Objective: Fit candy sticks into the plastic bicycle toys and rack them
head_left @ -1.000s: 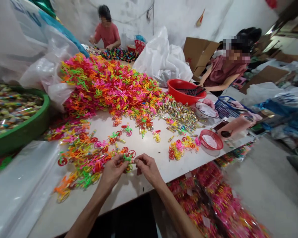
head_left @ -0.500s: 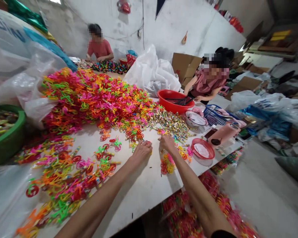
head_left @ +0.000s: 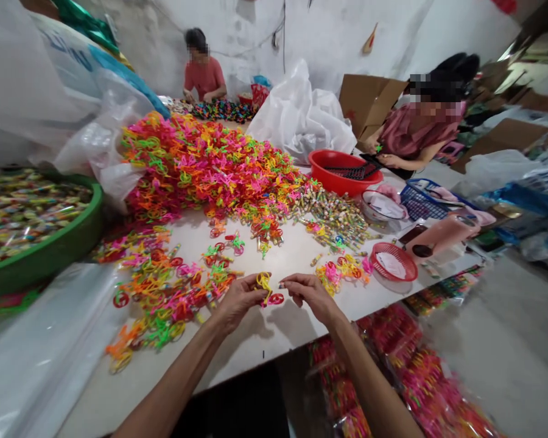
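My left hand (head_left: 238,300) pinches a small yellow plastic toy piece (head_left: 264,282) of thin loops. A red wheel-like piece (head_left: 276,298) hangs or sits just below it; whether it is joined cannot be made out. Facing it, my right hand (head_left: 314,294) closes thumb and forefinger on a tiny tube (head_left: 281,285) with a pale end. A narrow gap separates the two hands, held above the white table (head_left: 237,359). Left of my hands spread loose toy pieces (head_left: 159,286) in bright colours; a smaller cluster (head_left: 342,272) lies beyond my right hand.
A tall heap of plastic pieces (head_left: 205,167) and a pile of small tubes (head_left: 335,216) fill the back. A green tub (head_left: 89,222) stands left, with red basins (head_left: 329,159) and a small red basket (head_left: 408,274) right. Two people (head_left: 205,76) work across the table.
Both hands have come nearer to me and lifted off the tabletop pieces, now facing each other with small parts in the fingers. The view has swung left, showing more of the green tub.
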Available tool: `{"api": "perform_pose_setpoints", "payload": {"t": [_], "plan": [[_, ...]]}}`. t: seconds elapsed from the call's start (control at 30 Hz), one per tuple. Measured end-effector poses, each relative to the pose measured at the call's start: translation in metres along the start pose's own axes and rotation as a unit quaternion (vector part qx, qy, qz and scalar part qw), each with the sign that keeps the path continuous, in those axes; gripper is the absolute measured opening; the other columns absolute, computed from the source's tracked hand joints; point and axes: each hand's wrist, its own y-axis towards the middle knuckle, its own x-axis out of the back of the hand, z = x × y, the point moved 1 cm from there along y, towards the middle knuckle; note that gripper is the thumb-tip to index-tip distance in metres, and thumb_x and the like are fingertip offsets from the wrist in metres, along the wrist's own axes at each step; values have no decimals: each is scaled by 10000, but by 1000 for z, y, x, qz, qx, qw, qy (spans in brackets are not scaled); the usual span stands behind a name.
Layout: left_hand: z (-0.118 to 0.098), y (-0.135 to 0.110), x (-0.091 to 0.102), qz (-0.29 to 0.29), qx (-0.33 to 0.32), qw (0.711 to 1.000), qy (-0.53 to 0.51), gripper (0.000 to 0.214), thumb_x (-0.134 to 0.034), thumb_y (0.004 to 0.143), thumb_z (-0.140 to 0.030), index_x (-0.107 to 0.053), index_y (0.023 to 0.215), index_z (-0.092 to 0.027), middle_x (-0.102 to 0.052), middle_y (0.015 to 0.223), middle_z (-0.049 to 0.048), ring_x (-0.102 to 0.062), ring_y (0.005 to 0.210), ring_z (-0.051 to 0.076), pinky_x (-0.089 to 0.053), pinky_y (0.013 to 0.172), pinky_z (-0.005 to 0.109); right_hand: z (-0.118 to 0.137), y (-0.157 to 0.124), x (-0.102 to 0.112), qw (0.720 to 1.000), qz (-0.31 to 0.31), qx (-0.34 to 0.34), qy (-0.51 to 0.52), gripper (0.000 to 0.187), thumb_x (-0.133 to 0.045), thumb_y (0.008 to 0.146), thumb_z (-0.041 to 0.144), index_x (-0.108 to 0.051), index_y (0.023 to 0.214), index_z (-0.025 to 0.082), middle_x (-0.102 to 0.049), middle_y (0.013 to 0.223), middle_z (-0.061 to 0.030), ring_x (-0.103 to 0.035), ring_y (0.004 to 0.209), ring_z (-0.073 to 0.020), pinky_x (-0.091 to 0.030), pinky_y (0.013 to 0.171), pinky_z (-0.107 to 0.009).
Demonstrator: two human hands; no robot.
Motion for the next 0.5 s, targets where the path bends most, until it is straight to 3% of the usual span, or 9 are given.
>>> {"api": "perform_pose_setpoints", "payload": {"t": [0.17, 0.33, 0.5], "plan": [[4, -18, -5, 32, 19, 999, -18, 356, -704, 623, -220, -652, 967, -139, -625, 762, 44, -564, 678, 135, -425, 636, 253, -3, -13, -12, 998, 32, -29, 49, 184, -636, 689, 322, -665, 731, 145, -478, 495, 55, -375, 408, -51, -266, 406, -190], [6, -26, -10, 23, 15, 998, -51, 328, -712, 625, -228, -662, 938, -146, -630, 786, 51, -548, 665, 120, -401, 588, 221, -4, -19, -14, 990, 48, -76, 107, 161, -638, 677, 304, -624, 668, 144, -430, 454, 69, -298, 371, -37, -200, 363, -179], [5, -31, -9, 37, 13, 998, -52, 280, -705, 638, -240, -667, 901, -153, -627, 782, 42, -524, 636, 102, -363, 548, 204, -1, -23, -20, 990, 56, -70, 112, 162, -640, 704, 308, -588, 735, 158, -441, 453, 80, -281, 348, -31, -171, 331, -164]]}}
